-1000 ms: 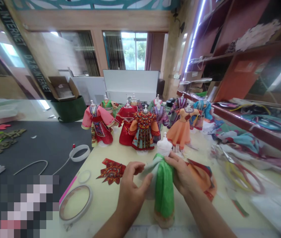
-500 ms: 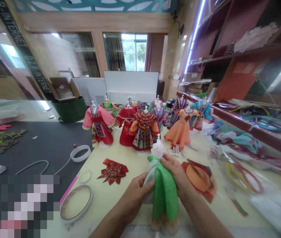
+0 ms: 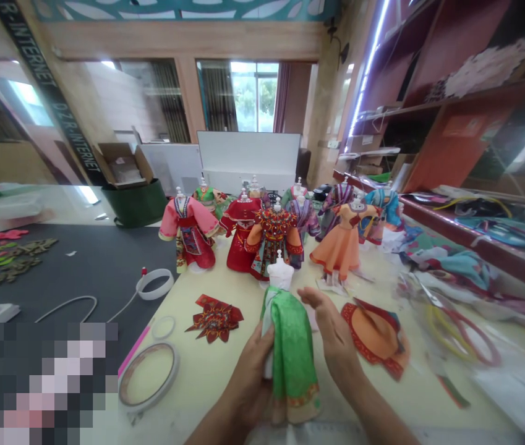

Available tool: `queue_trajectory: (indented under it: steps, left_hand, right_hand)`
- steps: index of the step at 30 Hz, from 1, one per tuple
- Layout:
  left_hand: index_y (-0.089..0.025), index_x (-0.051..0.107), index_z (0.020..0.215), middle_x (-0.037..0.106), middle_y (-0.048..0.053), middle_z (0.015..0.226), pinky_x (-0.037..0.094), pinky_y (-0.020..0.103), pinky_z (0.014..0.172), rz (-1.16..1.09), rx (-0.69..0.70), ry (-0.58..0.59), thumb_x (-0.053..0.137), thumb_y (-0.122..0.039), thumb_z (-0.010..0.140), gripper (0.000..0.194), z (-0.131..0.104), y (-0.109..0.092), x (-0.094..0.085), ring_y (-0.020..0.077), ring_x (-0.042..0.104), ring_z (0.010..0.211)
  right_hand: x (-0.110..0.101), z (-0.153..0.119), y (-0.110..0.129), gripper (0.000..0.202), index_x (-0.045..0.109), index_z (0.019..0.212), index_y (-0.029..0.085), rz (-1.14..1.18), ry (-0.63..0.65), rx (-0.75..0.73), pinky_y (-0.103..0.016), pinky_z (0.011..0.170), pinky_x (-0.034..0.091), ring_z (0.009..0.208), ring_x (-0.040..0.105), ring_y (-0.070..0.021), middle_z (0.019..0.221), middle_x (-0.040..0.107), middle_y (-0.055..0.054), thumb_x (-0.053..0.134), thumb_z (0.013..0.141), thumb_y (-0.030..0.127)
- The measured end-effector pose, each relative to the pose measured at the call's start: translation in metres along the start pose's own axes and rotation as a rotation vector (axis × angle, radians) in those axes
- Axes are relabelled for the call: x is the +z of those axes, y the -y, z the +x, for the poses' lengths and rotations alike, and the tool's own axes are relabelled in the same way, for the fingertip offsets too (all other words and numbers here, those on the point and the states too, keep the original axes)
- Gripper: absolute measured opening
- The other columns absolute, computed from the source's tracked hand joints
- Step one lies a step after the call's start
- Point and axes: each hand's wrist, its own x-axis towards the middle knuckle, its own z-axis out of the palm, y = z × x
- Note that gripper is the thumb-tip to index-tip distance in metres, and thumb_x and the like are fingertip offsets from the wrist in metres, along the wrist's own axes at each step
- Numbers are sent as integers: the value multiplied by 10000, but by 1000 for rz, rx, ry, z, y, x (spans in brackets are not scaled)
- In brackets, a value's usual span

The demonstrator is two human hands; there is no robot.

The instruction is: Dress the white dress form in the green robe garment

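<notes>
A small white dress form (image 3: 281,272) stands close in front of me, wrapped below the chest in a green skirt (image 3: 294,352) with an orange and beige hem. My left hand (image 3: 255,358) grips the dressed form from its left side, thumb over the pale edge of the cloth. To the right of the skirt, my right hand (image 3: 331,327) is apart from it, fingers stretched out and holding nothing. A red patterned collar piece (image 3: 216,318) lies to the left. An orange garment piece with red trim (image 3: 376,334) lies to the right.
Behind stand several dressed mini forms, among them a pink and red robe (image 3: 191,228) and an orange dress (image 3: 342,241). Tape rolls (image 3: 148,377) lie at left. Scissors (image 3: 457,327) and a fabric heap (image 3: 457,259) are at right. A shelf edge (image 3: 475,228) juts in.
My right hand has let go of the green cloth and moved off to the right. The form has turned and stands more upright, shifted slightly left, with its white chest now showing.
</notes>
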Motion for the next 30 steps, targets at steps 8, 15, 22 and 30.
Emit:
queue_trajectory:
  steps: [8,15,22,30]
  left_hand:
    - [-253,404,1315,647,74,1074,484,287,806,-27,139,-35,611,-343,809,553,-4,-1,-1,210,630,942]
    - [-216,471,1262,609,84,1167,457,299,880,2,164,-40,600,-317,819,473,-4,-3,-6,225,584,1051]
    - [-221,470,1275,614,82,1152,477,278,827,-9,127,-18,604,-314,813,489,-2,0,-11,204,610,982]
    - [-220,540,1203,663,27,854,393,150,465,4,25,-39,610,-356,805,426,-4,-2,-7,93,576,592]
  right_hand:
    - [2,-28,8,129,519,705,204,-237,47,-197,-294,685,441,731,550,-182,734,575,-26,544,826,243]
    - [-19,-12,10,254,543,669,182,104,39,162,-220,484,349,570,465,-117,652,522,5,589,797,396]
    - [-25,-9,10,310,518,639,168,450,-43,397,-169,397,210,441,321,-49,540,405,61,692,708,415]
    - [-28,0,-1,234,542,698,189,166,-92,252,-259,526,411,576,503,-141,625,517,12,629,756,398]
